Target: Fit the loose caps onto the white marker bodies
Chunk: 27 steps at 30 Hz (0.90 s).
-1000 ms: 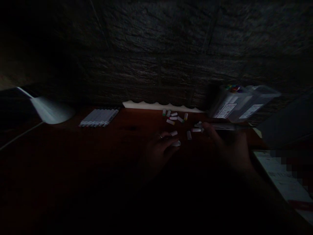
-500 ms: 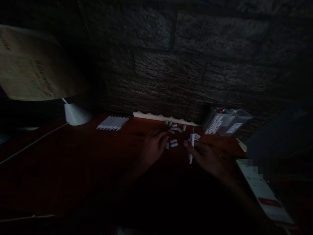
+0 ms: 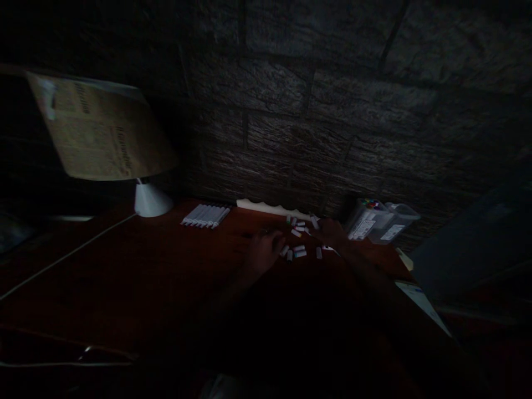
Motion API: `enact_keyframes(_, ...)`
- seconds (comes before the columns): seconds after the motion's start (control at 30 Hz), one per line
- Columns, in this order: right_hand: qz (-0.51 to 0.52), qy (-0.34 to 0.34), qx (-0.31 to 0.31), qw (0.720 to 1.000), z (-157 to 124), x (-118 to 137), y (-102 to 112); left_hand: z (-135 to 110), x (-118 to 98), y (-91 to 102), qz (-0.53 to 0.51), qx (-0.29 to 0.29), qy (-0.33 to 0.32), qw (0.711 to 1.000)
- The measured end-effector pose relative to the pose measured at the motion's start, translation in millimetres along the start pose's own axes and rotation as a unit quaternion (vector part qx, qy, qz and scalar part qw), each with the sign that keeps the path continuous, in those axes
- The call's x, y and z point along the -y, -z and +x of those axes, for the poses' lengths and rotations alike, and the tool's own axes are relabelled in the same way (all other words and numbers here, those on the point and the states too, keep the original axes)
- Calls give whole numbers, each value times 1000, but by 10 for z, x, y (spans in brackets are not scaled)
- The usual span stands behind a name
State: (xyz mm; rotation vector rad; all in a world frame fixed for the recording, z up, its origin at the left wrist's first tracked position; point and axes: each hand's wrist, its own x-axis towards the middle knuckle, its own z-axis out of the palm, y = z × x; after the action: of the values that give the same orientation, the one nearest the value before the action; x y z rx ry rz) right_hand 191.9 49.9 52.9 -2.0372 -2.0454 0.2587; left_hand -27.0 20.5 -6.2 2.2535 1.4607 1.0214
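Note:
The scene is very dim. My left hand [image 3: 264, 252] rests on the wooden table at the left of a scatter of short white marker caps [image 3: 300, 254], its fingers loosely bent and apart with nothing visible in them. One cap [image 3: 285, 251] lies close by its fingertips. Past the scatter, my right hand [image 3: 331, 231] is closed on a white marker [image 3: 315, 223], whose far end shows beyond the fingers; the rest is hidden by the hand. Under the right wrist lie small white pieces [image 3: 331, 250], partly covered. Several white markers [image 3: 205, 216] lie side by side in a row to the left.
Two clear plastic cases [image 3: 393, 224] stand at the right; the nearer holds colourful pens. A lamp [image 3: 152, 200] with a paper-print shade [image 3: 103, 133] is at the left, its pale cord [image 3: 75, 238] crossing the table. A wavy white strip [image 3: 266, 207] runs along the stone wall.
My right hand has moved away from me toward the wall, and the marker in it now tilts to the left. My left hand stays by the caps. The view has shifted.

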Motion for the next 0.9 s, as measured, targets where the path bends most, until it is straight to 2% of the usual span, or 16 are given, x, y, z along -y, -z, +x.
enact_keyframes(0.2,-30,11,0,1000,35,-2,-139,-13,-43,35,-41,-19,-25,999)
enact_keyframes(0.33,-5,-5,7,1000,-114,-42,-108,-14,-78,44,-78,-6,-1,997)
enact_keyframes(0.4,22,-5,11,1000,-254,-21,-64,-15,-96,46,-131,8,13,991)
enact_keyframes(0.5,93,14,30,995,-536,71,-28,-17,-127,48,-251,49,34,966)
enact_keyframes(0.57,227,37,36,973,-710,147,-60,-19,-149,48,-305,84,42,948)
enact_keyframes(0.63,307,40,34,950,-824,207,-132,-24,-169,50,-333,110,37,936)
enact_keyframes(0.8,353,57,17,934,-863,195,-251,-41,-205,57,-367,130,16,921)
enact_keyframes(0.9,370,48,-51,926,-835,72,-174,-50,-228,46,-345,111,0,932)
